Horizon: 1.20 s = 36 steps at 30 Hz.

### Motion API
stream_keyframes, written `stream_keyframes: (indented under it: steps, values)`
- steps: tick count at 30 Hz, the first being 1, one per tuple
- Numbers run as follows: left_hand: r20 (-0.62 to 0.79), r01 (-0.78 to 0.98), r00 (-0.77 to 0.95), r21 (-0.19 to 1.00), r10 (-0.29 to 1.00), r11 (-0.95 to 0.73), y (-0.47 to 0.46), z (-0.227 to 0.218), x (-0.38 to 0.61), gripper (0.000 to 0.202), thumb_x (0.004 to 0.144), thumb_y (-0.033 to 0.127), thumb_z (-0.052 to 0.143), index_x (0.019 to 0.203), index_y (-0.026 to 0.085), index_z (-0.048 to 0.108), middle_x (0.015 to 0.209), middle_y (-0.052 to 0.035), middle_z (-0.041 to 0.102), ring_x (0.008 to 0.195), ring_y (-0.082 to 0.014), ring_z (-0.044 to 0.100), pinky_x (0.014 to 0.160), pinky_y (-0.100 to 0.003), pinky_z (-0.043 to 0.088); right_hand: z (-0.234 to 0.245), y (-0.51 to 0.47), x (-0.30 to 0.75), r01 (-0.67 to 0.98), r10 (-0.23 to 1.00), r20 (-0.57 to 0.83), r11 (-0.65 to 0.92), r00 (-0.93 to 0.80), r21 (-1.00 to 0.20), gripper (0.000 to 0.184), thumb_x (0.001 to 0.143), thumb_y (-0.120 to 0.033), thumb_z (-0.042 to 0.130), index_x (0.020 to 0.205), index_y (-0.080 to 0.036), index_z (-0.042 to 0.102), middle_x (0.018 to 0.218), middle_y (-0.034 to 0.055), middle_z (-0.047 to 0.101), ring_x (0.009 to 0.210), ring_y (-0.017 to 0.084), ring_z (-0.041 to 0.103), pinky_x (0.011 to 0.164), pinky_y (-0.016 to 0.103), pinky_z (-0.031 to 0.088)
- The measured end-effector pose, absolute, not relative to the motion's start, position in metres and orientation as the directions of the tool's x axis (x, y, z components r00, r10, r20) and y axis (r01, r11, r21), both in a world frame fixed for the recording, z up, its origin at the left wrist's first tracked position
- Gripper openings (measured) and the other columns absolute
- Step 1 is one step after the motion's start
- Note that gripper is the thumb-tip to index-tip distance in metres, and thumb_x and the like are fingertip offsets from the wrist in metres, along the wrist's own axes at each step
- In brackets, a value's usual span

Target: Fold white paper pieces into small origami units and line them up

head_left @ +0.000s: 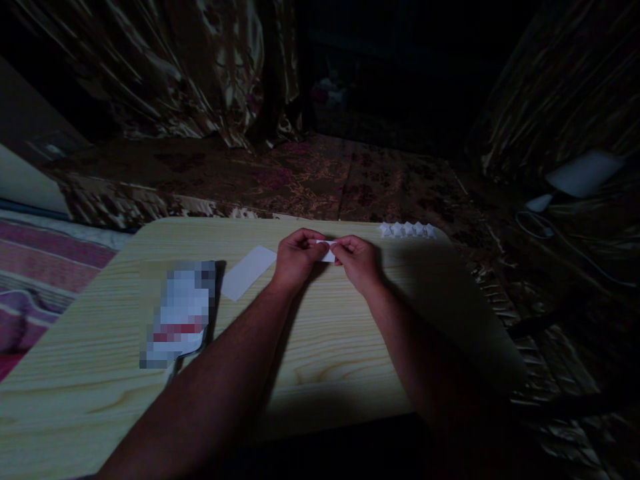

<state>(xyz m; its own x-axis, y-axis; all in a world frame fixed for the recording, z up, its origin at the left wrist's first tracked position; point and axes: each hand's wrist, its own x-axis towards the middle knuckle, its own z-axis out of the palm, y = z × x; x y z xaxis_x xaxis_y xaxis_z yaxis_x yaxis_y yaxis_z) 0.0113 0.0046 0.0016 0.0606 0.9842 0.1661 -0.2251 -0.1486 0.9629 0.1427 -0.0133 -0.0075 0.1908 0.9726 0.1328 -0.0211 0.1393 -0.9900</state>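
Both hands work above the table (350,347), over its far half and close to its midline.

**Hands**
- The left hand (295,259) and the right hand (358,261) are brought together, fingertips facing each other.
- Each hand is closed in a pinch on the same paper piece (328,253).
- Both forearms cross the table from its near edge and converge toward its far edge.

**Held item**
- The paper piece is small and white and sits between the two sets of fingertips.
- The fingers cover most of it.
- It is low over the table top. In the dim light it possibly touches the surface, but this cannot be confirmed.

**Items on the table**
- A flat paper rectangle (249,271), white, lies on the table left of the midline and level with the hands.
- A row of folded paper shapes (407,229), white and set side by side, stands at the far right corner of the table.
- A pixelated object (180,313), white with a red band, lies on the left part of the table, nearer the near edge than the rectangle.

**Surroundings**
- A patterned carpet (310,177) lies beyond the far edge of the table, with a glossy curtain (200,73) behind it.
- A pale object (583,175) with a cable lies off the right side of the table.
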Motion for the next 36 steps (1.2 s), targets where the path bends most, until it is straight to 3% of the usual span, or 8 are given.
stream_keyframes:
  steps: [36]
  values:
    - [0.216,-0.147,0.081,0.968,0.973,-0.202,0.0041,0.0002,0.0123,0.018,0.061,0.023,0.075,0.074,0.015,0.065,0.063,0.0008,0.061,0.054,-0.0089,0.051,0.053,-0.021,0.040,-0.0066,-0.0131,0.1436,-0.015,0.963,0.169,0.176,0.210,-0.984,0.013,0.069,-0.030,0.066,0.071,-0.017,0.064,0.053,-0.0041,0.057,0.050,0.010,0.051,0.050,0.022,0.039]
